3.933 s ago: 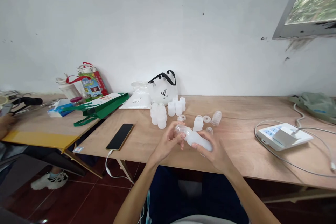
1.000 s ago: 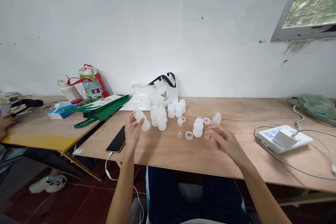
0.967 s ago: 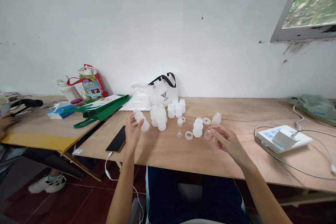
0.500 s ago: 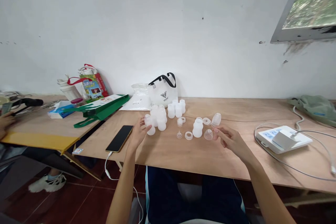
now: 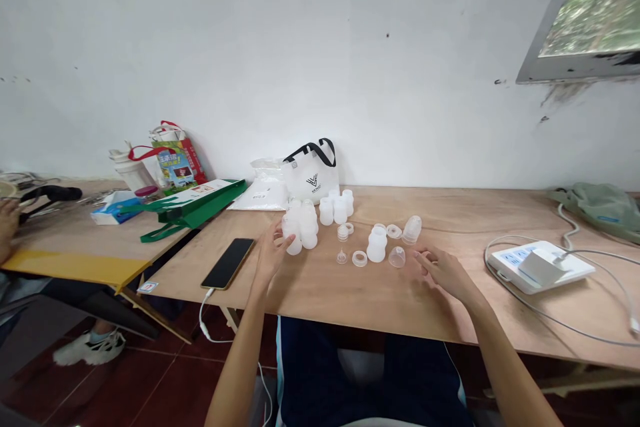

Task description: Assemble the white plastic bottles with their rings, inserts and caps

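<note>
My left hand (image 5: 271, 252) curves round the leftmost of several frosted white baby bottles (image 5: 309, 223), thumb in front and fingers at its left side. My right hand (image 5: 443, 271) is low over the table with loosely bent fingers, holding nothing, just right of a clear dome cap (image 5: 397, 257). Left of that cap stands a frosted bottle body (image 5: 377, 244). Near it lie a white ring (image 5: 359, 258), a clear nipple (image 5: 341, 256), another ring (image 5: 394, 231) and a taller clear cap (image 5: 411, 229). Small white cups (image 5: 340, 209) stand behind.
A black phone (image 5: 229, 263) on a white cable lies to the left. Behind are a white tote bag (image 5: 313, 177), a plastic packet (image 5: 263, 190) and a green bag (image 5: 193, 210). A white power strip (image 5: 520, 257) with cables lies right. Another person's hand (image 5: 7, 223) shows far left.
My left hand and the leftmost bottle have shifted slightly right, against the bottle group. My right hand has drawn back a little right from the dome cap.
</note>
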{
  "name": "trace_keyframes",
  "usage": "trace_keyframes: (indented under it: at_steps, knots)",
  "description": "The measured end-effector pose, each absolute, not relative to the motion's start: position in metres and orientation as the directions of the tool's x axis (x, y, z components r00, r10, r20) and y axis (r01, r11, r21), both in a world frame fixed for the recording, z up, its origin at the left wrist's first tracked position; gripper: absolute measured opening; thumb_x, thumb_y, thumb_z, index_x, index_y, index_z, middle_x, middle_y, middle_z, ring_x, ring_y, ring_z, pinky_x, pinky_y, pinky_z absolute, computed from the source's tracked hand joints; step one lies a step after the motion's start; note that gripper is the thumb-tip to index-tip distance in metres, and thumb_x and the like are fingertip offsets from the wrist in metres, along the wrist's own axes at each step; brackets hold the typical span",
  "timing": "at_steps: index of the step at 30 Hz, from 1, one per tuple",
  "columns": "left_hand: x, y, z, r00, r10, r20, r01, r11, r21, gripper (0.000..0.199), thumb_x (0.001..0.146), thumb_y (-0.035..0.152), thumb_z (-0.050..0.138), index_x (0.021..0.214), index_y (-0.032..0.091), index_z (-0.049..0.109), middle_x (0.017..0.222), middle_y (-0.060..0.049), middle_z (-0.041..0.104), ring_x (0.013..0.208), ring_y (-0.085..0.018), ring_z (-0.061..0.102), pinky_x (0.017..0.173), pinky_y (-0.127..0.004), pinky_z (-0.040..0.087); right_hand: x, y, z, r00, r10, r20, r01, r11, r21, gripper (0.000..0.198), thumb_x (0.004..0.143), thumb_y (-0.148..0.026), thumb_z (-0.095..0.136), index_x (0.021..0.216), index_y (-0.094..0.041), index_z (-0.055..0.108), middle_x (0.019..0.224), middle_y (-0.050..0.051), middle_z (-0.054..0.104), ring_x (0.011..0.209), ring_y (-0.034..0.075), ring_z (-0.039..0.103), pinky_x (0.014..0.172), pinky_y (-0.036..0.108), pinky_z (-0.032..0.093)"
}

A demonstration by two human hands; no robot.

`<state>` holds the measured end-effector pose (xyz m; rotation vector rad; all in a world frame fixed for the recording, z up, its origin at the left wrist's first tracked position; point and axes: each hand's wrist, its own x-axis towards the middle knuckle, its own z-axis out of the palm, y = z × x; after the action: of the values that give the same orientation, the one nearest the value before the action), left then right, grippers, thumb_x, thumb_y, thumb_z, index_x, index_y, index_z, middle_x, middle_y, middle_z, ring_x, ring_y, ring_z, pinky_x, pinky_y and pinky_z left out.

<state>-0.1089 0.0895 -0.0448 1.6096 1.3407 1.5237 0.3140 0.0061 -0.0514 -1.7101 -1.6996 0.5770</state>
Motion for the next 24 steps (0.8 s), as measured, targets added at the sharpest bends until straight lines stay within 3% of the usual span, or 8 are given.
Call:
trace_keyframes:
  at_steps: [9, 16, 20, 24]
  knots:
    - [-0.118, 0.095, -0.052, -0.117, 0.929, 0.352, 0.291, -0.307, 0.906, 0.076, 0.072, 0.041, 0.083, 0.137, 0.018, 0.051, 0.124, -0.015, 0.064, 0.109, -0.031, 0.068, 0.081, -0.04, 0.062, 0.311, 0.005, -0.05, -0.067, 0.998, 0.009, 0.687, 0.052, -0.725, 0.041, 0.099, -0.057, 0.044, 0.095, -0.021, 0.062, 0.069, 0.002, 0.066, 0.058, 0.018, 0.06, 0.058, 0.031, 0.044]
    - [-0.115, 0.096, -0.057, -0.115, 0.925, 0.362, 0.282, -0.319, 0.905, 0.063, 0.073, 0.039, 0.084, 0.127, 0.019, 0.057, 0.122, -0.014, 0.065, 0.106, -0.03, 0.07, 0.088, -0.045, 0.062, 0.307, 0.001, -0.051, -0.208, 0.971, -0.114, 0.704, 0.068, -0.707, 0.05, 0.099, -0.066, 0.043, 0.086, -0.02, 0.058, 0.072, 0.002, 0.063, 0.058, 0.015, 0.054, 0.055, 0.028, 0.04]
    - [-0.113, 0.094, -0.055, -0.11, 0.928, 0.355, 0.349, -0.298, 0.888, 0.062, 0.075, 0.04, 0.083, 0.126, 0.018, 0.057, 0.123, -0.015, 0.066, 0.109, -0.031, 0.069, 0.088, -0.045, 0.061, 0.299, -0.001, -0.048, -0.251, 0.957, -0.144, 0.704, 0.079, -0.705, 0.048, 0.099, -0.065, 0.044, 0.085, -0.021, 0.055, 0.074, 0.002, 0.062, 0.058, 0.015, 0.052, 0.057, 0.028, 0.04]
    - [-0.115, 0.09, -0.049, -0.119, 0.931, 0.346, 0.464, -0.256, 0.848, 0.048, 0.081, 0.038, 0.077, 0.12, 0.019, 0.058, 0.123, -0.013, 0.069, 0.107, -0.03, 0.069, 0.086, -0.042, 0.059, 0.292, -0.002, -0.043, -0.266, 0.954, -0.141, 0.725, 0.101, -0.681, 0.046, 0.099, -0.063, 0.045, 0.081, -0.021, 0.053, 0.073, 0.002, 0.059, 0.06, 0.016, 0.053, 0.06, 0.03, 0.041]
